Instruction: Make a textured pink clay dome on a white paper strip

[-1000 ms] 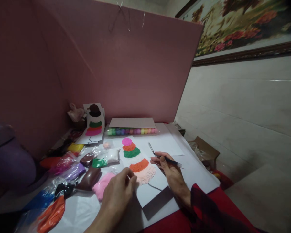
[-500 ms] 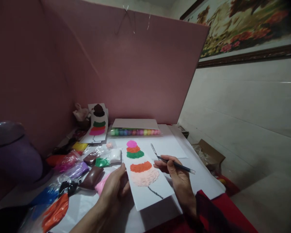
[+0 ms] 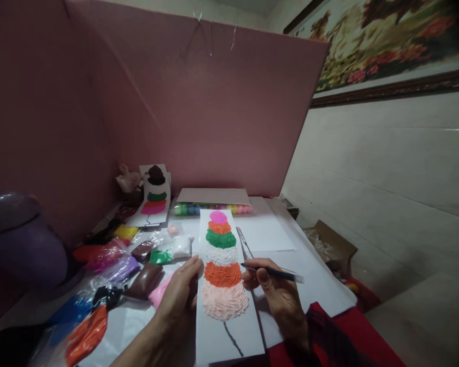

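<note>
A tall white card (image 3: pixel 210 336) is tilted up in front of me. It bears a textured stack of pink, orange, green, white, orange and pale pink layers above a dark wavy line. My left hand (image 3: pixel 183 285) grips its left edge, with some fingers hidden. At the right edge is my right hand (image 3: pixel 277 288), its fingers closed around a slim dark pen-shaped tool (image 3: pixel 279 273) with a clear end. The tool's pointed tip is near the upper orange edge of the lower layers. Just behind, a thin metal tool (image 3: pixel 245 241) appears to lie on the paper.
Bags of coloured clay (image 3: pixel 145 281) crowd the table's left side. A similar layered card (image 3: pixel 155 204) leans at the back left. A pack of multicoloured pieces (image 3: pixel 191 209) sits at the back, beside white sheets (image 3: pixel 271 229). A purple container (image 3: pixel 23 244) stands far left; a cardboard box (image 3: pixel 334 244) is right.
The card has been raised and turned more upright, showing its white layer clearly. My right hand and the pen-shaped tool have shifted slightly down and left.
</note>
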Tool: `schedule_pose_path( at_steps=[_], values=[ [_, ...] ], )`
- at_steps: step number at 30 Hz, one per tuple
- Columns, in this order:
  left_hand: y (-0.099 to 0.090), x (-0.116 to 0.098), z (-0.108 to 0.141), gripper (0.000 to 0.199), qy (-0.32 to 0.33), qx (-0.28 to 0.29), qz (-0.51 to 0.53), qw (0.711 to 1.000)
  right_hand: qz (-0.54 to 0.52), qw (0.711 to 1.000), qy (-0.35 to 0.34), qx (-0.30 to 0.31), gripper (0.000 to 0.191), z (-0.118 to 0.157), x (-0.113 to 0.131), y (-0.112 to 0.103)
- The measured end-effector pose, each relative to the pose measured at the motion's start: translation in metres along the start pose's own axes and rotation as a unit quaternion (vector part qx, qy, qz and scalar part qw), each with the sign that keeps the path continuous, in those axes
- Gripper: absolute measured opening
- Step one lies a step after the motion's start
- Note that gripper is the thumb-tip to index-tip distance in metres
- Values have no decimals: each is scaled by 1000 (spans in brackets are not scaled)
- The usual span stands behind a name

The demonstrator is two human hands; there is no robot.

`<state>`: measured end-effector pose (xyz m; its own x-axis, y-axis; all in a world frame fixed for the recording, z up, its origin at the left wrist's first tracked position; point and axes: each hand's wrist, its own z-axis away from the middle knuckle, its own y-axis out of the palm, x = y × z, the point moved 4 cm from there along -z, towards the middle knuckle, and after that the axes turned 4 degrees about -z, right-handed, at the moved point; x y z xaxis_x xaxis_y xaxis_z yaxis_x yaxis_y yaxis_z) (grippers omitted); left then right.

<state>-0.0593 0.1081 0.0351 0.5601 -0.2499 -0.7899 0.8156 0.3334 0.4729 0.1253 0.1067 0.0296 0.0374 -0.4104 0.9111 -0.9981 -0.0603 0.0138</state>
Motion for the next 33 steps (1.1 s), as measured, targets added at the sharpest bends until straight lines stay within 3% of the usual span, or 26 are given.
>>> schedule_pose_path(
  at_steps=[2,7,9,11,13,17,20,22,24,26,27,30,33],
  values=[
    [-2,0,-2,14,6,-25,-11,1000,21,1000,-19,-10,26,-1,0,-2],
    [-7,-9,-10,13,30,-27,-24,999,117,987,-87,-60,19,-10,5,-8],
    [-12,-18,-10,11,58,-69,-45,995,167,978,-114,-58,17,-15,7,-10],
    [-14,-29,-9,10,99,-85,-96,987,228,961,-154,-19,20,-20,10,-9],
    [-14,-39,-7,10,147,-76,-135,977,304,933,-184,60,28,-21,11,-4],
    [-19,-52,-11,9,202,-72,-210,954,458,843,-178,218,34,-16,3,11],
    [-23,-54,-16,10,221,-81,-268,934,512,797,-190,258,28,-13,1,18],
    [-25,-52,-19,12,210,-90,-276,934,515,805,-183,229,38,-17,1,13],
    [-23,-48,-19,16,179,-82,-281,939,500,839,-159,143,44,-25,4,1],
    [-22,-45,-17,17,160,-105,-282,940,478,870,-118,37,32,-35,5,-15],
    [-21,-44,-18,16,151,-110,-285,940,476,875,-88,12,25,-40,3,-20],
    [-20,-40,-22,15,149,-72,-303,938,507,862,15,13,16,-53,-8,-26],
    [-24,-37,-28,17,158,-47,-321,933,544,836,50,48,13,-65,-17,-20]
  ],
)
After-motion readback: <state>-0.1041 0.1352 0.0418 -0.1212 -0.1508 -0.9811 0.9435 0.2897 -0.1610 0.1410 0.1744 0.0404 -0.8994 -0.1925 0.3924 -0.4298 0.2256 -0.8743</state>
